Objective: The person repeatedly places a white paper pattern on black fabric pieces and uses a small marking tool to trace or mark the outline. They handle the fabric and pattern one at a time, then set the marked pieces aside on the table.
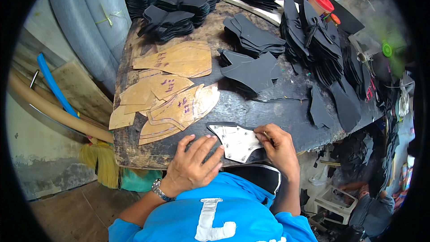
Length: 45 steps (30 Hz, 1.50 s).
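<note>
- Lower centre of frame: I see the left hand spread flat, fingers released, pressing the pale metal shoe-part template onto a black sheet piece at the near edge of the dark worn wooden table.
- Right hand, just right of the template, is pinched around a thin marking tool.
- Risk, as I judge it: if pressure slackens, the template could slide and spoil the outline.
- The tan cardboard patterns at centre left overlap loosely; a nudge could scatter them.
</note>
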Motion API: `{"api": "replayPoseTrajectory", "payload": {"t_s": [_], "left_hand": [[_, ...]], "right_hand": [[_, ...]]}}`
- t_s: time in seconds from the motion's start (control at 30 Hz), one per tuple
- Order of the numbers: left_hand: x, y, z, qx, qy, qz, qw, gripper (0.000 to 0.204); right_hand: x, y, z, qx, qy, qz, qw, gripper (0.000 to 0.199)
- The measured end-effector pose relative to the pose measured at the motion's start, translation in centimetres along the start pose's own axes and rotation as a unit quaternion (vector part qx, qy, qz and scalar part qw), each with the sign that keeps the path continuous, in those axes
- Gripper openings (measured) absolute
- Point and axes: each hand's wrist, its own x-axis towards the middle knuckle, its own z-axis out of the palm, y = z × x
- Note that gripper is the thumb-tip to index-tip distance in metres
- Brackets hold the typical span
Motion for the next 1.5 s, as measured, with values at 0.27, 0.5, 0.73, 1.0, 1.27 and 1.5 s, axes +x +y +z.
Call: {"api": "replayPoseTrajectory", "payload": {"t_s": [0.27, 0.5, 0.73, 1.0, 1.27, 1.5], "left_hand": [[1.1, 0.0, -0.1, 0.017, -0.049, 0.014, 0.999, 0.049], [1.0, -0.1, -0.1, 0.005, -0.051, 0.007, 0.999, 0.052], [1.2, 0.1, -0.1, 0.011, -0.039, 0.003, 0.999, 0.05], [1.2, -0.1, -0.2, -0.033, -0.019, -0.019, 0.999, 0.053], [1.4, 0.1, -0.4, -0.003, -0.03, -0.009, 0.999, 0.05], [1.5, 0.1, -0.6, -0.001, -0.046, -0.011, 0.999, 0.049]], "right_hand": [[1.1, -0.2, 0.0, -0.01, 0.021, 0.014, 1.0, 0.013], [1.1, -0.4, 0.2, -0.015, 0.023, 0.029, 0.999, 0.01], [1.1, -0.6, 0.3, -0.033, 0.017, 0.037, 0.999, 0.012], [1.0, -0.3, 0.4, -0.047, 0.015, 0.034, 0.998, 0.014], [1.1, -0.1, 0.6, -0.05, 0.032, 0.001, 0.998, 0.009], [0.2, 0.5, 0.0, -0.056, 0.101, 0.062, 0.991, 0.021]]}}
